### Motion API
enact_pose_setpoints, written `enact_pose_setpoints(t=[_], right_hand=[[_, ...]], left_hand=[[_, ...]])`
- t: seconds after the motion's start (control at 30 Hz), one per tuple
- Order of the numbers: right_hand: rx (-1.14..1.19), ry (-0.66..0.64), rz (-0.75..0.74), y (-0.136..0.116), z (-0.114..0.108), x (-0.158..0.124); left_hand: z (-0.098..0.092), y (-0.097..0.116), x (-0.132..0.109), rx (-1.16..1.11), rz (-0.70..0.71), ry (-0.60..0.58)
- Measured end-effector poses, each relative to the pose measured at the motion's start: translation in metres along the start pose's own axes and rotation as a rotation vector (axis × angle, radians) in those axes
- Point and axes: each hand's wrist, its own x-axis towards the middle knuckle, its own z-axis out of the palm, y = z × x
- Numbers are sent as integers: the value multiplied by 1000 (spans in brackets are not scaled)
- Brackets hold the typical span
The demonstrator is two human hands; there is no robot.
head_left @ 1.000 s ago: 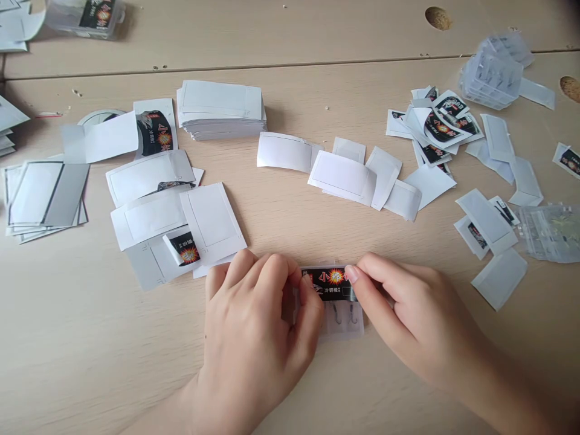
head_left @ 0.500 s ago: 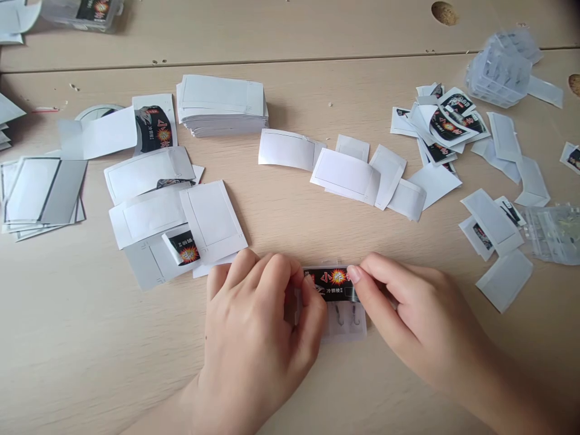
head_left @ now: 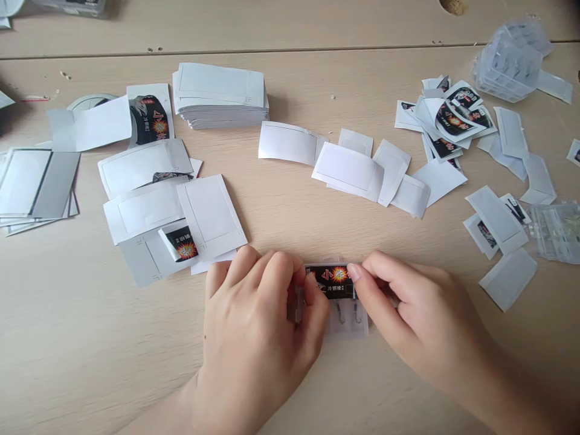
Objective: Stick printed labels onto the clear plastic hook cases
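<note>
A clear plastic hook box (head_left: 348, 326) lies on the table between my hands, with small fish hooks showing in its compartments. Over the box's far half is a black label sticker (head_left: 335, 291) with red characters and an orange burst. My left hand (head_left: 265, 314) has its fingers closed in a pinch at the sticker's left end, and hides the left part of the box. At the other end, the thumb and fingers of my right hand (head_left: 412, 302) pinch the sticker's right edge. How firmly the sticker touches the lid cannot be made out.
Beyond my hands stands a thick stack of white label sheets (head_left: 221, 90). Peeled backing papers (head_left: 348, 169) lie right of it. Loose labels (head_left: 457, 118) and clear boxes (head_left: 507, 63) sit far right. More sheets (head_left: 212, 211) spread at left.
The whole view has shifted slightly, so the things on the table sit a little higher in it. Both hands keep their pinch, and the sticker looks slightly flatter over the box.
</note>
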Motion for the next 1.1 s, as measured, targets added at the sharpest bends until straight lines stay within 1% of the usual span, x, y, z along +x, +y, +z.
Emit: enact_pose_setpoints(t=[0.2,0.33,0.43,0.53,0.7,0.8,0.87,1.0,1.1], right_hand=[[-24,22,4,3,0,1],[27,6,37,7,1,0],[76,48,55,8,4,-1],[101,91,6,9,6,-2],[216,142,-71,10,13,0],[316,182,-100,12,16,1],[425,188,-99,14,17,-1],[734,93,-24,15,17,-5],[909,61,7,11,18,-8]], left_hand=[[0,0,1,-5,4,3],[-1,0,0,6,6,3],[-2,0,-2,49,19,1],[-2,0,-4,123,38,13],[-2,-1,-8,145,-10,47],[-4,-4,-10,86,-30,41],[-6,-7,-10,-9,-49,23],[-13,-11,-8,-207,-16,-114],[-18,-11,-7,-341,-12,-154]])
